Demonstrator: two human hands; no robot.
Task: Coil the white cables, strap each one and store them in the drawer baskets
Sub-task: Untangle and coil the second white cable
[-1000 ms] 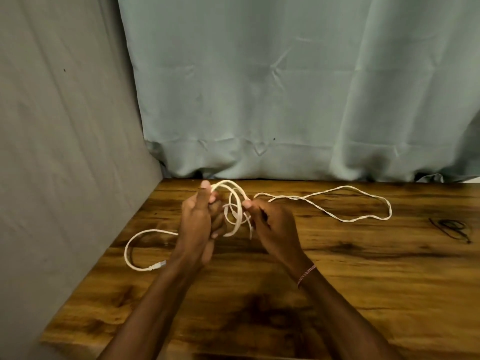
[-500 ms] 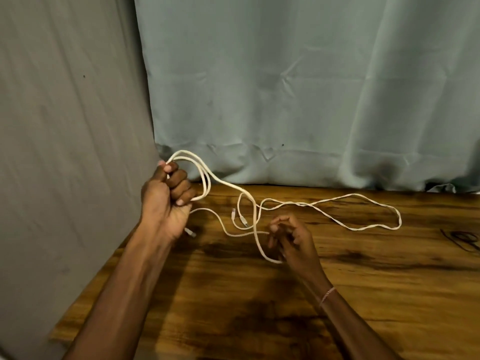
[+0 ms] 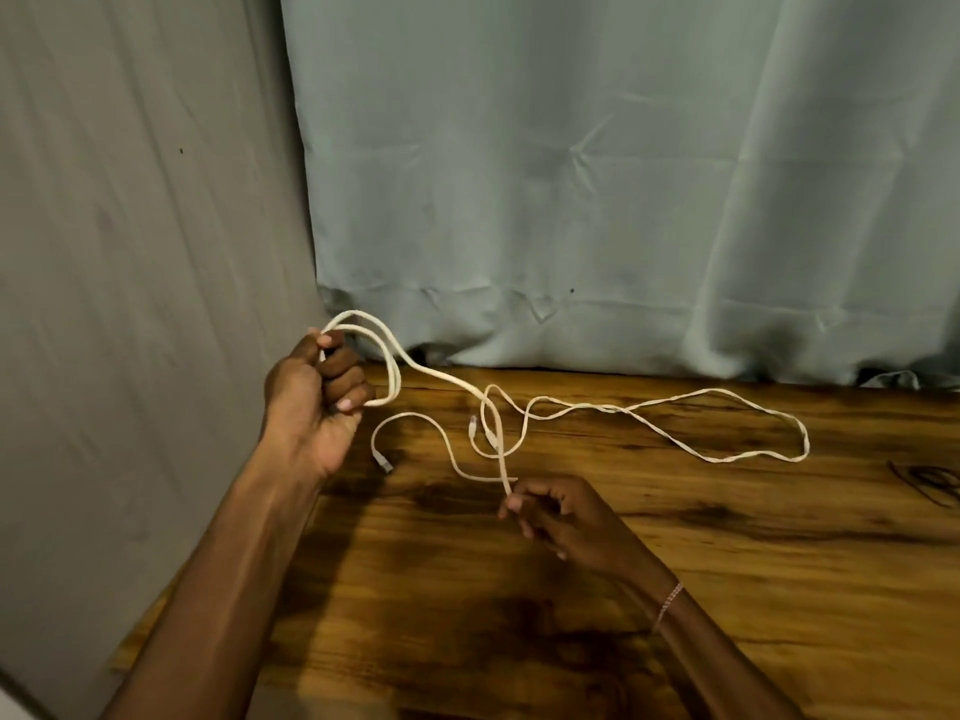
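Wooden worktop (image 3: pixel 675 589): left grip (image 3: pixel 311 392) clasps raised loops of white cable (image 3: pixel 415 365), right grip (image 3: pixel 561 517) pinches a strand, slack lying long toward frame right.

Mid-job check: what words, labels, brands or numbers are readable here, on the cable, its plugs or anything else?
No readable text in this view.
Cable: plain white, no print visible.
Plugs: too small and blurred to show any marking.
Black item at the right edge: partly cut off, no lettering visible.
Curtain and table: no text or signs.
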